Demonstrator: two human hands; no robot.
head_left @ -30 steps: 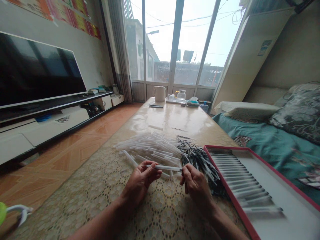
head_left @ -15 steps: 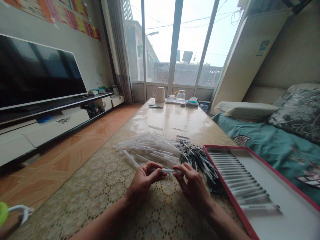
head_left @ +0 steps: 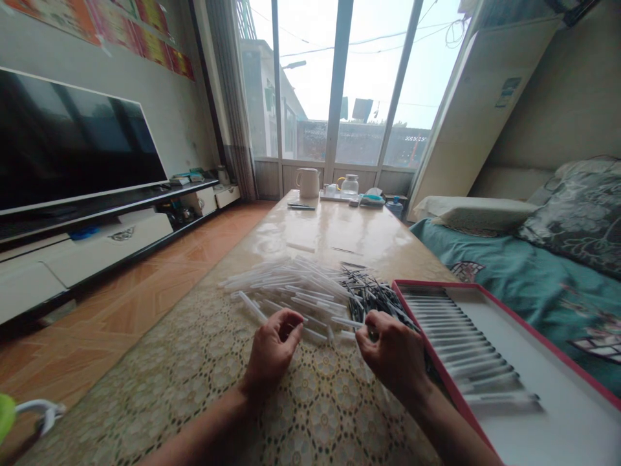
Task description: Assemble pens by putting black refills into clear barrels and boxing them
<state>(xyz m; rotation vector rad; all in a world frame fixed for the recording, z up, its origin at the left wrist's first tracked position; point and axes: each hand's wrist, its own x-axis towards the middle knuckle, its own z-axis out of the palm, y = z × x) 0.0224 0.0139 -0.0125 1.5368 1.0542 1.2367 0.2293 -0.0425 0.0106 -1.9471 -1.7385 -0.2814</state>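
Note:
My left hand [head_left: 272, 349] hovers over the lace tablecloth at the near edge of a pile of clear plastic pen tubes [head_left: 291, 285]. Its fingers curl loosely toward the thumb, and I see nothing inside them. My right hand [head_left: 395, 353] is back-up at the near end of a heap of thin dark refills [head_left: 378, 298], fingers bent under. One clear tube [head_left: 348, 321] runs leftward from its thumb and seems pinched there. A red-rimmed white tray [head_left: 557, 414] to the right holds a row of finished pens [head_left: 460, 349].
The long glossy table [head_left: 334, 233] carries a white jug [head_left: 309, 182], a glass pot [head_left: 350, 186] and small items at its far end. A TV [head_left: 72, 149] on a low stand is to the left. A teal-covered bed [head_left: 533, 285] borders the table's right.
Both hands held one clear tube between them. My left hand has let go and drawn left with its fingers curled. My right hand has shifted right toward the dark refills.

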